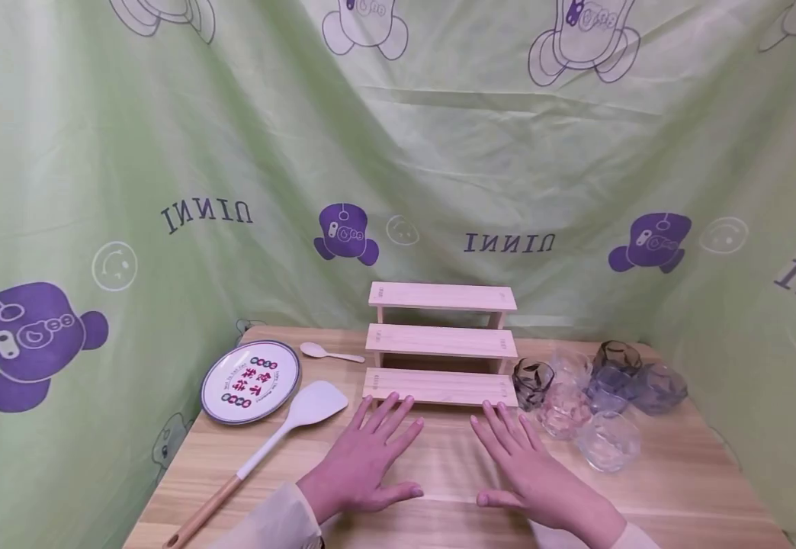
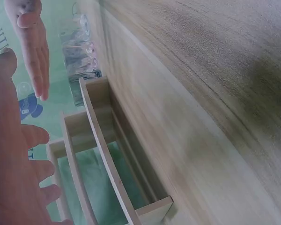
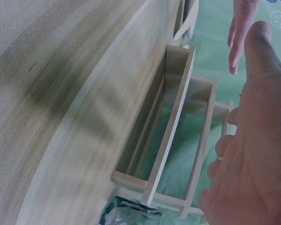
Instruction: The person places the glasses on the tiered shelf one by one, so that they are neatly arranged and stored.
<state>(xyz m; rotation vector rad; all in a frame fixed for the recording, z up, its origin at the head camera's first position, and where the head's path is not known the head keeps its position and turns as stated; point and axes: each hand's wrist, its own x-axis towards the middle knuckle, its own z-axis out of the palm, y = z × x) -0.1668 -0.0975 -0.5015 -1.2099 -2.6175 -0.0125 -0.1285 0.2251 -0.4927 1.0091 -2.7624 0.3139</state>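
Note:
My left hand (image 1: pixel 367 461) and right hand (image 1: pixel 524 473) are held palm down in front of a three-tier wooden shelf (image 1: pixel 439 387), fingers extended towards it and thumbs pointing inwards. Neither holds anything. In the head view the left fingertips overlap the shelf's lowest board, while the right ones reach just below its front edge. Both wrist views show the hands raised over the tabletop; the left wrist view has the shelf (image 2: pixel 104 140) beyond the left hand (image 2: pixel 11 140), and the right wrist view has the right hand (image 3: pixel 253 140) at its right side.
Left of the shelf lie a round white plate (image 1: pixel 274 381) with a blue rim, a white spatula (image 1: pixel 312 404) with a wooden handle, and a small white spoon (image 1: pixel 314 351). Several clear, pink and dark glasses (image 1: pixel 607 442) cluster at right. A green curtain (image 1: pixel 425 152) surrounds the table.

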